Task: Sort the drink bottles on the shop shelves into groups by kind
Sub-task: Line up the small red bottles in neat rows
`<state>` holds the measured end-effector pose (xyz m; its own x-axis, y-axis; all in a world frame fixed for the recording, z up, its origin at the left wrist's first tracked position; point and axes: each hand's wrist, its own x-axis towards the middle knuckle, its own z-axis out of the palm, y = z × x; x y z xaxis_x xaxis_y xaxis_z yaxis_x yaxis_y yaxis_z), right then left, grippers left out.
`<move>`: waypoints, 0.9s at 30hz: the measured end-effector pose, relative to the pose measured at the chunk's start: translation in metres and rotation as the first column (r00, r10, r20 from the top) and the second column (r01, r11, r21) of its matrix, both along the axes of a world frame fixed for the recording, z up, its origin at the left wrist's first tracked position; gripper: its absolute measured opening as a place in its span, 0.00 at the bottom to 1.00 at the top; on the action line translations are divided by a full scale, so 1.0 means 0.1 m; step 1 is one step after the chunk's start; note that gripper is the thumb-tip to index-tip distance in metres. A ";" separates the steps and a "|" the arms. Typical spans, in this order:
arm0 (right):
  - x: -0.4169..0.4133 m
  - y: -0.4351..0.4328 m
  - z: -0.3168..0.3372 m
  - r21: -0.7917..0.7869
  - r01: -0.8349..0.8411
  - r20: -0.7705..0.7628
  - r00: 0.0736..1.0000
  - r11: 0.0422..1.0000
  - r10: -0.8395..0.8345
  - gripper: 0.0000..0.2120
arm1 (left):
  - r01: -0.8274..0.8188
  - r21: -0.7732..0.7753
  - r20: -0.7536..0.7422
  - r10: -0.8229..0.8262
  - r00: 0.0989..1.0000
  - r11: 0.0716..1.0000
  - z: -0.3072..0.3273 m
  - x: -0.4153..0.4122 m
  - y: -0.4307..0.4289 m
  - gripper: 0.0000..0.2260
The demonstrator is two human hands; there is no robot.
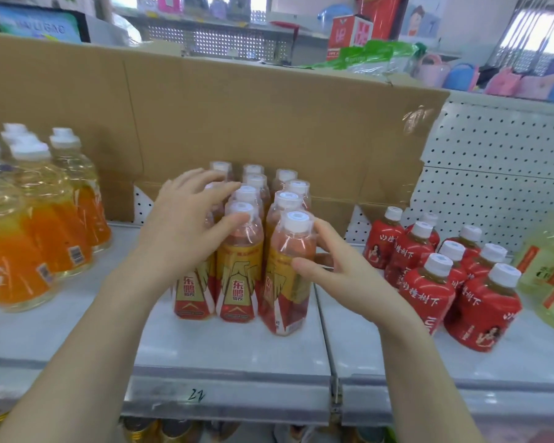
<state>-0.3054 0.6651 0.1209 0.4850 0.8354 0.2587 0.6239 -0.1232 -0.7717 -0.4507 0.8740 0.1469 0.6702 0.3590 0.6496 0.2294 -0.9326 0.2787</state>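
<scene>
Currently, both hands work at the cluster of gold-and-red bottles [239,282] standing at the centre of the white shelf [221,350], in three columns running back toward the cardboard sheet [269,123].

Left hand [186,228]: released. The fingers are spread and extended over the white caps of the left column. The thumb touches the neck of the middle front bottle. No bottle is enclosed.

Right hand [339,273]: grasping the front right bottle [285,292]. The thumb presses the front of the bottle body, and the fingers wrap behind it just below the cap. This bottle is tilted, its base angled out to the right, while its shoulder remains just beside the neighbouring bottles.

Adjacent groups on the same shelf:
- Left: orange-labelled bottles [45,238] of yellow drink, standing upright, well apart from the centre cluster.
- Right: red-wrapped bottles [483,308] with white caps, grouped together near the right hand but not touching it.
- Far right edge: pale yellow bottles [549,251], partly cut off.

The cardboard sheet stands upright against the perforated back panel [493,148]. The shelf-front rail [269,398] carries a handwritten mark below the centre cluster.
</scene>
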 end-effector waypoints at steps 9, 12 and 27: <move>-0.10 0.10 0.13 0.083 0.038 0.081 0.996 0.996 -0.045 0.23 | 0.081 -0.092 0.070 -0.075 0.995 0.992 -0.29 -0.11 0.10 0.29; -0.06 0.05 0.18 0.016 0.001 0.054 0.999 1.000 -0.002 0.24 | 0.101 -0.189 0.152 -0.073 0.986 0.977 -0.36 -0.13 0.05 0.40; -0.24 0.28 -0.25 0.145 0.206 0.109 0.969 0.968 -0.223 0.31 | 0.207 -0.624 0.259 -0.050 0.964 0.754 -0.81 -0.11 0.07 0.53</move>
<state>-0.3293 0.6933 0.0958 0.6065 0.6696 0.4286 0.6855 -0.1673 -0.7086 -0.4617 0.8807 0.0659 0.6137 0.6631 0.4286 -0.0173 -0.5315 0.8469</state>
